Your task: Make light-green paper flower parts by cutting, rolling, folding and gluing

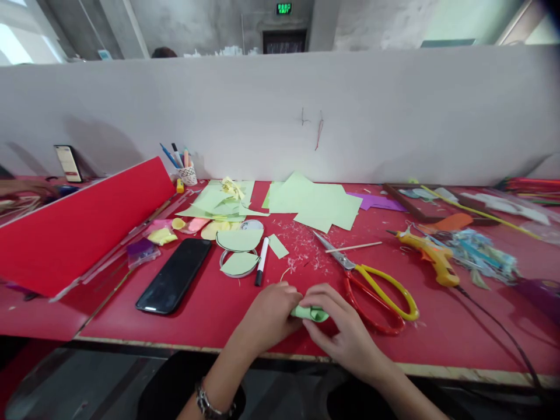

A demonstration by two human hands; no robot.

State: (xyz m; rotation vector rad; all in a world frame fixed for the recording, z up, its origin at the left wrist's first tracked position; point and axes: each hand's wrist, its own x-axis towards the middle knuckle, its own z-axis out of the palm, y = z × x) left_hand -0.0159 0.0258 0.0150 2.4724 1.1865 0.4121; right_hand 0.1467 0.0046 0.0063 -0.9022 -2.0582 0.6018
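Observation:
My left hand (272, 315) and my right hand (341, 329) meet near the front edge of the red table (437, 344), both pinching a small rolled piece of light green paper (311, 314) between the fingers. A bracelet sits on my left wrist. Just right of my hands lie scissors (371, 283) with red and yellow handles. Beyond my hands lie a black marker (261, 261), cut green paper shapes with black outlines (240, 240) and a tape ring (238, 264).
A black phone (175, 275) lies left of my hands. A red board (79, 224) leans at the left. Green sheets (315, 204), a yellow glue gun (431, 251) with its cord, a pen cup (187, 174), a wooden stick (353, 247) and paper scraps lie about. A grey partition stands behind.

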